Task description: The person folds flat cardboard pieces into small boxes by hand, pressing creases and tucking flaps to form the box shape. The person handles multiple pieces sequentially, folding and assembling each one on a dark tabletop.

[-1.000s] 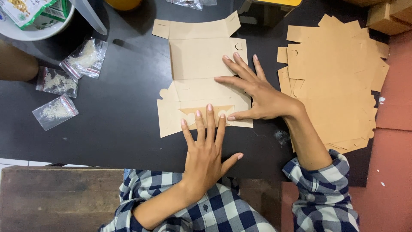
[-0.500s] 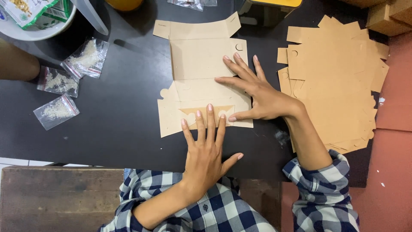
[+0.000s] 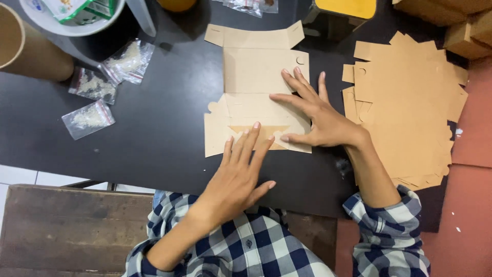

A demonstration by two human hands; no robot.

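1. Head view, the work: a flat brown cardboard box blank (image 3: 259,92) lies unfolded in the middle of the black counter (image 3: 164,128), its top flaps pointing away from the person and its near edge folded up over itself.

2. Head view, the hands: the left hand (image 3: 238,174) lies palm down with fingers spread, the fingertips pressing on the folded near edge of the blank. The right hand (image 3: 320,120) is also flat and splayed, pressing the right half of the blank, thumb along the lower fold. Neither grip is clenched on anything; both are released and simply bear down on the card.

3. Head view, handling, as a judgement: the blank looks light, thin and fairly stiff, likely to bend cleanly along its scored lines and to crease or tear if forced elsewhere. On the smooth counter it may slide, so pinning it flat with one palm while lifting a flap by its free edge seems the safest hold.

4. Head view, surroundings: a stack of similar blanks (image 3: 405,107) sits just right of the right hand, near the wrist. Three small clear bags of pale grains (image 3: 105,84) lie well apart to the left, beside a cardboard tube (image 3: 28,48) and a white bowl (image 3: 77,20) holding packets. A yellow object (image 3: 346,7) stands at the far edge.

5. Head view, obstacles: only the stack of blanks crowds the right forearm.
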